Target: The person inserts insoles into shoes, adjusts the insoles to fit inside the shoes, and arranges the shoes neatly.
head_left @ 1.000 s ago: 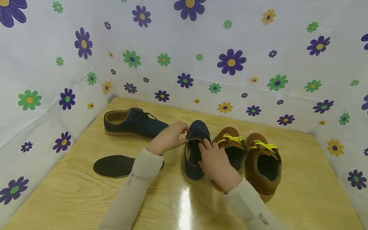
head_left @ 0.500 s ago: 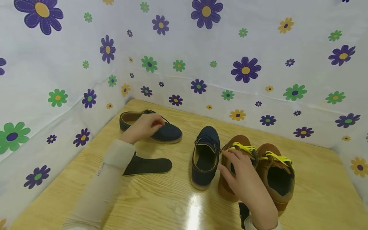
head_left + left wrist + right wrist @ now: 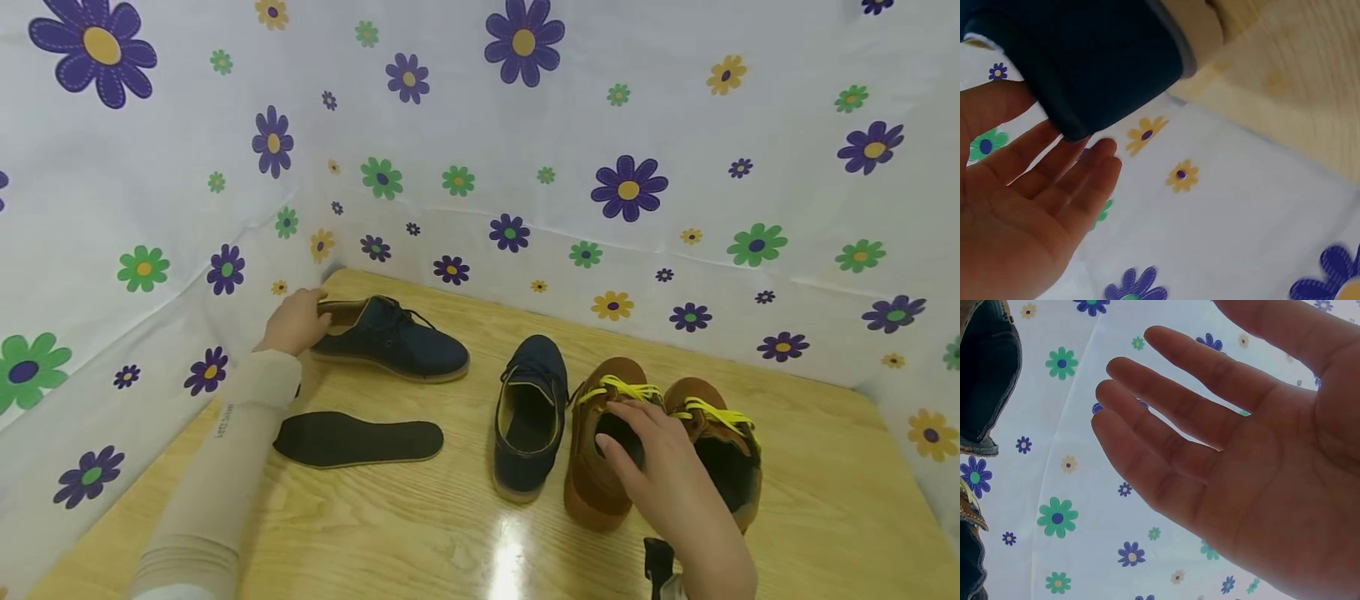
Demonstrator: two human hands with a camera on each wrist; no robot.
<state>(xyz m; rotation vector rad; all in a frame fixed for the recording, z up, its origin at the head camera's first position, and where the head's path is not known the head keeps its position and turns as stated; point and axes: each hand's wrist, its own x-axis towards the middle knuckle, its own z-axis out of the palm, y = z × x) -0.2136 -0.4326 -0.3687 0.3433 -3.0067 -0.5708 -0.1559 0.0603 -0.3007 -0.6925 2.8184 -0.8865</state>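
Observation:
My left hand (image 3: 294, 321) is at the heel of a navy lace-up shoe (image 3: 405, 346) lying sideways at the back left. In the left wrist view, thumb and fingers close about the rim of the shoe's heel (image 3: 1104, 69), their tips partly hidden behind it. A second navy shoe (image 3: 534, 367) stands upright mid-table, toe towards the wall. My right hand (image 3: 660, 467) hovers over a brown shoe (image 3: 588, 492) with yellow laces, fingers loosely extended and holding nothing; the right wrist view shows the bare palm. Another brown shoe (image 3: 731, 467) is partly behind that hand.
A black insole (image 3: 360, 440) lies flat on the wooden table (image 3: 420, 542), in front of the left navy shoe. White flower-printed cloth (image 3: 465, 125) walls the table at the back and both sides.
My left hand has left the middle navy shoe and travelled left to the other navy shoe's heel. My right hand has withdrawn from the middle shoe to above the brown one.

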